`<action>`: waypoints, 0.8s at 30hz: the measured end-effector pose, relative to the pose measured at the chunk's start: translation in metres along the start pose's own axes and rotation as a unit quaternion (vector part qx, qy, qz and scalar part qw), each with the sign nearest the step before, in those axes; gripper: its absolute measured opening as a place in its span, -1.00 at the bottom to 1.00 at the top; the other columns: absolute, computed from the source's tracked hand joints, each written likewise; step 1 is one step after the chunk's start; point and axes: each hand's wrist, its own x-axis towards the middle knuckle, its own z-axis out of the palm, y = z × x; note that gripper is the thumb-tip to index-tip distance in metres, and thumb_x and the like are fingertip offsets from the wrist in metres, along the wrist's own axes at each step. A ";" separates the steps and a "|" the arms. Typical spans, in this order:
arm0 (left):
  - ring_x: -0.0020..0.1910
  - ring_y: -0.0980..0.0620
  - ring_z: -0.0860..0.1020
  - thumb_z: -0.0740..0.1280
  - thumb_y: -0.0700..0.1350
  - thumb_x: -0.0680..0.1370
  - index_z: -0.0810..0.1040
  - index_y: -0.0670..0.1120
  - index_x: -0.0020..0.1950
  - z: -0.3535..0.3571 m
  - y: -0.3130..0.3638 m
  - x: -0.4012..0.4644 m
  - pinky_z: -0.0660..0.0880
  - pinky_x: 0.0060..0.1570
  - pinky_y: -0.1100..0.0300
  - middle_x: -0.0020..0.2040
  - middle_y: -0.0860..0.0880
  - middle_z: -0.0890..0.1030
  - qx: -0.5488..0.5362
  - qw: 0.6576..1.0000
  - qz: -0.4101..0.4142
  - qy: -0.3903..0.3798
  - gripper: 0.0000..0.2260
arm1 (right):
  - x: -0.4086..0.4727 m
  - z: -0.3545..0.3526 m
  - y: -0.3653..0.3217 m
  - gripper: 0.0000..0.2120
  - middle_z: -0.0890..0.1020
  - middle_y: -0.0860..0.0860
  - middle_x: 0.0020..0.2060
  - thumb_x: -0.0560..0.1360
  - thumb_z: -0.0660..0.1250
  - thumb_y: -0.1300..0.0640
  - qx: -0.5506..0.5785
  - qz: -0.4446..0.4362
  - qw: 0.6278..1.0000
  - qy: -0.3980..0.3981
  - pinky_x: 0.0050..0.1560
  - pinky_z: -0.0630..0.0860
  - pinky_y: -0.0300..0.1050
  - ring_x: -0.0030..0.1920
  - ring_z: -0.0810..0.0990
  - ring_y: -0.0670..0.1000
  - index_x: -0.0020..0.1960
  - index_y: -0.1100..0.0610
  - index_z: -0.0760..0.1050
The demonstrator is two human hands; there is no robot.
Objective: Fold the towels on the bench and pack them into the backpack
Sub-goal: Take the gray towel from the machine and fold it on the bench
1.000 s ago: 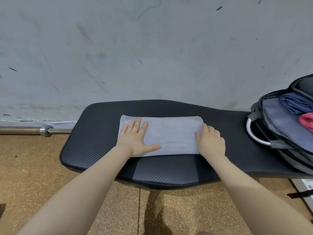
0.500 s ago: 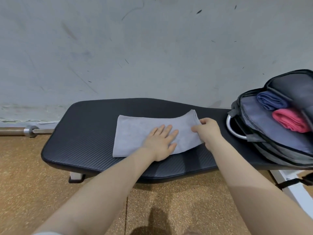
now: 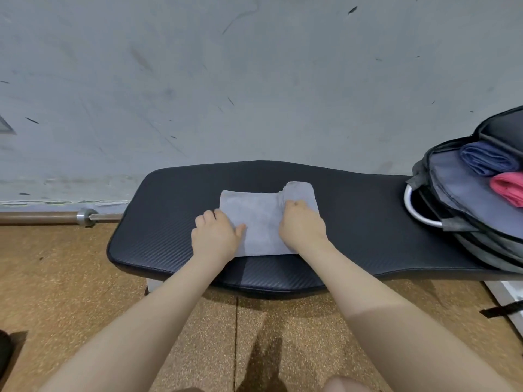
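A grey towel (image 3: 259, 222) lies on the black padded bench (image 3: 353, 222), its right end turned over into a roll. My right hand (image 3: 301, 224) grips that rolled end with curled fingers. My left hand (image 3: 216, 236) rests on the towel's left edge, fingers curled over the border and thumb lying on the cloth. An open grey and black backpack (image 3: 464, 199) lies at the bench's right end, holding a rolled blue towel (image 3: 486, 161) and a rolled pink towel (image 3: 508, 188).
A grey scuffed wall (image 3: 254, 80) stands right behind the bench. A barbell end (image 3: 56, 217) lies on the floor at the left. Cork-coloured floor (image 3: 70, 278) runs in front. A white ring (image 3: 418, 213) shows under the backpack.
The right hand has brought the towel's right end over towards the left and rolled it. The left hand has slid from the towel's middle to its left edge.
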 end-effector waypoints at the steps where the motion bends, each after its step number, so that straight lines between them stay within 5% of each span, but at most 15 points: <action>1: 0.25 -0.16 0.32 0.15 0.17 0.55 0.30 -0.24 0.27 -0.001 -0.001 0.000 0.34 0.14 0.04 0.26 -0.18 0.36 0.003 1.000 -0.015 0.002 -0.48 | 0.001 -0.002 0.001 -0.77 0.47 0.11 0.11 0.56 0.11 0.17 0.014 -0.013 1.000 -0.011 -0.21 0.32 -0.11 0.01 0.50 0.15 0.16 0.23 0.40; 3: 0.21 -0.15 0.35 0.18 0.21 0.52 0.34 -0.24 0.24 -0.003 0.001 0.003 0.35 0.12 0.05 0.22 -0.17 0.39 0.001 0.999 -0.040 -0.003 -0.46 | 0.003 -0.011 0.007 -0.77 0.56 0.10 -0.09 0.57 0.08 0.11 0.062 -0.045 0.997 -0.005 -0.22 0.37 -0.14 -0.07 0.50 0.15 -0.07 0.20 0.47; 6: 0.22 -0.14 0.36 0.21 0.24 0.49 0.37 -0.22 0.22 -0.005 0.004 0.007 0.34 0.15 0.06 0.22 -0.16 0.40 0.000 0.998 -0.059 -0.016 -0.43 | 0.011 -0.021 0.035 -0.72 0.59 0.06 0.09 0.56 0.11 0.17 0.068 -0.099 0.986 0.120 0.05 0.44 -0.05 0.12 0.48 0.12 0.18 0.07 0.51; 10: 0.23 -0.14 0.33 0.22 0.28 0.46 0.40 -0.18 0.20 -0.007 0.002 0.011 0.29 0.17 0.05 0.22 -0.15 0.39 0.010 0.997 -0.070 -0.031 -0.43 | 0.018 0.002 0.055 -0.45 0.07 -0.03 0.52 0.57 0.14 -0.01 0.004 -0.119 0.993 0.006 0.49 -0.01 0.01 0.52 -0.04 0.06 0.50 0.07 0.07; 14: 0.22 -0.16 0.32 0.27 0.15 0.49 0.41 -0.15 0.16 -0.010 -0.005 0.016 0.33 0.10 0.04 0.20 -0.13 0.39 -0.093 0.992 -0.059 -0.055 -0.58 | 0.020 0.016 0.039 -0.31 -0.15 -0.03 0.53 0.56 0.05 -0.20 -0.028 -0.122 0.991 -0.044 0.50 -0.17 0.04 0.51 -0.26 0.06 0.53 0.09 -0.12; 18: -0.17 0.02 0.44 0.29 -0.06 0.50 0.34 -0.13 -0.04 -0.028 -0.021 0.015 0.29 -0.35 0.22 -0.18 0.02 0.44 -0.333 0.942 -0.016 -0.039 -0.81 | 0.009 0.021 0.014 -0.27 -0.18 -0.02 0.53 0.53 0.04 -0.27 -0.028 -0.098 0.993 -0.062 0.50 -0.10 0.04 0.51 -0.27 0.09 0.53 0.07 -0.15; 24: -0.10 0.10 0.46 0.34 -0.14 0.47 0.40 -0.05 0.09 -0.045 0.002 0.005 0.37 -0.23 0.31 -0.08 0.06 0.48 -0.390 0.916 0.079 -0.046 -0.77 | 0.003 0.026 0.004 -0.32 -0.09 -0.03 0.53 0.53 0.21 -0.10 0.146 -0.078 0.984 -0.063 0.50 -0.13 0.03 0.51 -0.25 0.05 0.52 0.10 -0.01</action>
